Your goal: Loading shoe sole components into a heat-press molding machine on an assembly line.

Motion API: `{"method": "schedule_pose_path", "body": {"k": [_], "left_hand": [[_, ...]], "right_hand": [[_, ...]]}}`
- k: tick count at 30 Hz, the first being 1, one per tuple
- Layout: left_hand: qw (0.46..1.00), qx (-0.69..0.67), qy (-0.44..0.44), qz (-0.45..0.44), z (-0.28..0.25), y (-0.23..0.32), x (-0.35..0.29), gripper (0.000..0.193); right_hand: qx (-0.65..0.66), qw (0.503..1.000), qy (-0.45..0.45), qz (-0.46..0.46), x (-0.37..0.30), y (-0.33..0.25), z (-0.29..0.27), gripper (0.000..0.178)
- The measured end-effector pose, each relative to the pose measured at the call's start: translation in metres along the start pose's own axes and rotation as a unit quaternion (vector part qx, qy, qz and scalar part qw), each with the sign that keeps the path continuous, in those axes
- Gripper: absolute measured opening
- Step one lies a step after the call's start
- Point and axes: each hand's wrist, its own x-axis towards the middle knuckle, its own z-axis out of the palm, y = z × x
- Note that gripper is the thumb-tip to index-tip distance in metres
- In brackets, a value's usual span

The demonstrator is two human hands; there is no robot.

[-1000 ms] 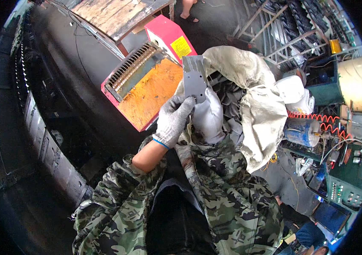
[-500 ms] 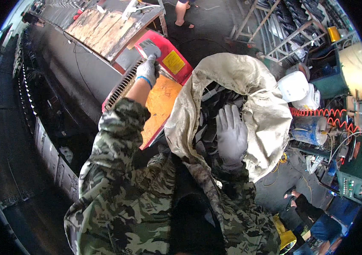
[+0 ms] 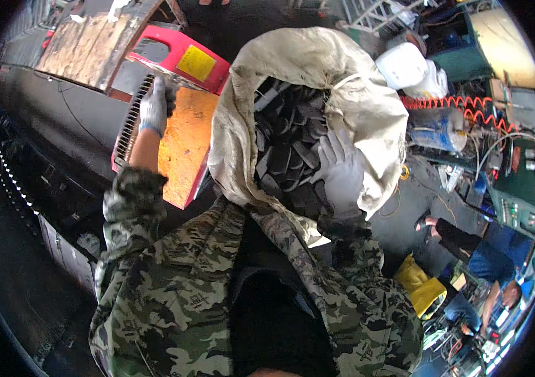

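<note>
A big off-white woven sack [image 3: 368, 113] stands before me, its rim rolled outward. Inside lie many dark grey pieces [image 3: 286, 125], flat and some of them curved. Over the right side of the opening is my right hand [image 3: 341, 169] in a white glove, fingers spread, nothing in it. My left hand [image 3: 153, 108], also gloved, is at the slatted, comb-like edge [image 3: 130, 129] of a red machine [image 3: 170, 53] with an orange panel [image 3: 182, 144]. Its fingers are curled, with something dark beside them that I cannot make out.
A worn wooden table [image 3: 85, 50] stands at the far left. White plastic jugs [image 3: 400, 65], a red coiled hose [image 3: 462, 108] and a blue-and-white cylinder [image 3: 437, 129] are on the right. A co-worker in blue [image 3: 493, 257] is at the lower right, near a yellow bag [image 3: 421, 286].
My left hand has come down from the red machine's upper part to the slatted edge. My right hand's fingers have spread wider, and more of the sack's contents shows. The whole view has shifted.
</note>
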Motion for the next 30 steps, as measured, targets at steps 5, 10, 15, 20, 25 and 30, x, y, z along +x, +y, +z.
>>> {"method": "schedule_pose_path", "body": {"k": [5,10,15,20,25,30], "left_hand": [[0.994,-0.019,-0.038,-0.099,0.000,-0.093,-0.126,0.049],[0.977,0.175,-0.073,-0.099,-0.012,-0.142,-0.223,0.048],[0.978,0.158,-0.106,-0.079,-0.024,-0.143,-0.254,0.049],[0.986,0.146,-0.060,-0.056,-0.041,-0.144,-0.260,0.048],[0.989,0.126,-0.022,-0.077,-0.049,-0.145,-0.276,0.047],[0.993,0.064,-0.042,-0.091,-0.040,-0.133,-0.274,0.042]], "right_hand": [[-0.280,0.955,0.094,0.001,0.000,0.031,-0.053,0.062],[-0.706,0.705,0.069,0.013,0.005,0.082,-0.085,0.059],[-0.966,0.185,-0.178,0.034,0.012,0.094,-0.028,0.071],[-0.958,0.019,-0.284,0.031,0.031,0.102,-0.023,0.058],[-0.952,0.051,-0.303,-0.011,0.052,0.087,-0.032,0.030],[-0.936,0.222,-0.227,-0.151,0.071,0.052,-0.032,0.017]]}}
